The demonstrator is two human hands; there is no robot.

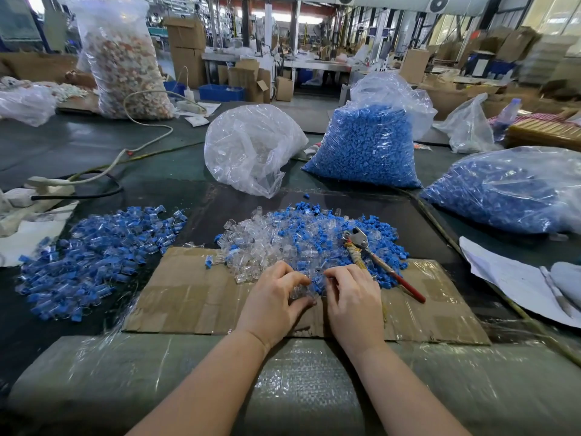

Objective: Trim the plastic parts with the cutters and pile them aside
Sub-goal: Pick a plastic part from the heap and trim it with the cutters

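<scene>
Plastic parts (301, 243) (clear and blue) are pinched by left hand (273, 302) and right hand (353, 298); cutters (374, 259) lie unheld.

The mixed heap (301, 240) is small moulded plastic, some pieces clear and glassy, others matt blue. The pile at the left (97, 259) pairs the same clear shells with blue cores. The cutters (374, 256) have dull grey metal jaws, one glossy red handle and one bound in frayed, yellowish wrap. Beneath lies a brown cardboard sheet (195, 297), rough, with shiny tape strips across it. The near table edge (283, 385) is covered in crinkled, glossy clear film. The bags of blue parts (371, 146) are thin, wrinkled, shiny transparent plastic. White paper (509, 278) at the right looks matt
</scene>
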